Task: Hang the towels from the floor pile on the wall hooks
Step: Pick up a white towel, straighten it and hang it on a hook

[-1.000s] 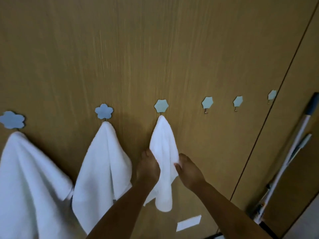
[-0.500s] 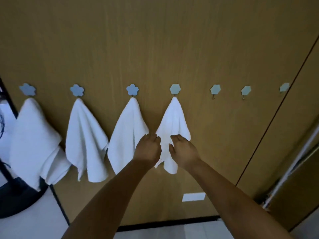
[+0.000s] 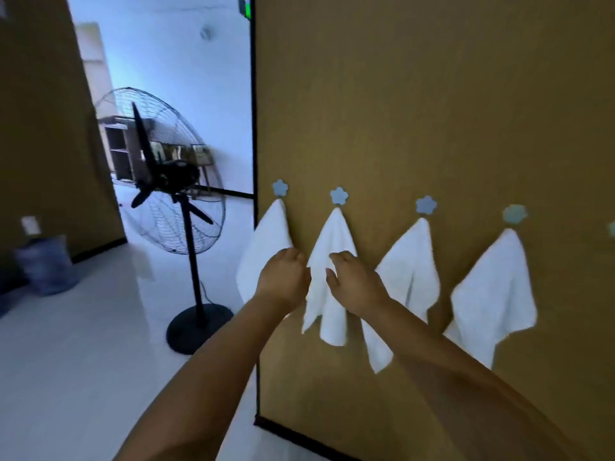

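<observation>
— Where are the hands?

— Both are raised in front of the brown wooden wall panel (image 3: 432, 111), close together but not touching each other. The left hand (image 3: 284, 281) has its fingers curled loosely, knuckles toward the wall, in front of the lower edge of the leftmost white towel (image 3: 263, 254). I cannot tell whether it actually grips that cloth or just sits before it.

— And the right hand?

— The right hand (image 3: 357, 284) has its fingers bent and resting on the second towel (image 3: 327, 294), with the fingertips (image 3: 334, 257) on its upper half. Whether it pinches the fabric or only touches it, the blurred view does not settle.

— Where are the towels?

— Four white towels hang in a row on the panel, each from its own hook: the first from a blue flower hook (image 3: 280, 188), the second from the next flower hook (image 3: 339, 195), the third towel (image 3: 407, 281) from a third flower hook (image 3: 426, 205), and the fourth towel (image 3: 496, 301) from a paler greenish hook (image 3: 514, 214).

— Any writing or labels?

— None that can be read. Left of the panel stands a black pedestal fan (image 3: 166, 174) on the pale tiled floor (image 3: 66, 361).
</observation>
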